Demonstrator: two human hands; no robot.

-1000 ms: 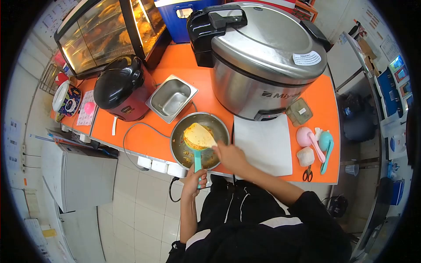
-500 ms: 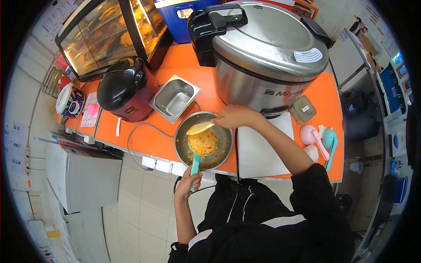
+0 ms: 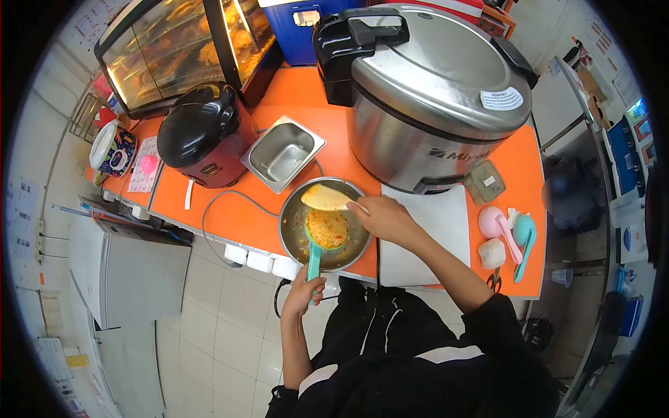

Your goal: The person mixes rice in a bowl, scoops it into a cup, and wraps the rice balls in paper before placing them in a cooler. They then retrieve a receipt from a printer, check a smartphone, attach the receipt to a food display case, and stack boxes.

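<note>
In the head view, the left hand point(image 3: 304, 289) is closed around the turquoise handle of a scoop point(image 3: 315, 263), whose round cup is filled with orange-yellow, rice-like food point(image 3: 327, 230) and sits within a metal bowl point(image 3: 358, 242). The right hand point(image 3: 380, 217), its fingers curled shut, grips the handle end of a pale yellow spatula point(image 3: 325, 198); the blade lies over the far part of the bowl, beyond the cup, and whether it touches the food cannot be told. Loose bits cling to the bowl's inside. The bowl stands near the front edge of an orange worktop point(image 3: 334, 143), with a rectangular steel pan point(image 3: 282, 150) just behind it, a white sheet point(image 3: 426, 240) to its right and a large steel cooker point(image 3: 425, 129) behind that sheet. Farther right, a pink scoop point(image 3: 490, 221) lies beside a teal scoop point(image 3: 524, 230).
</note>
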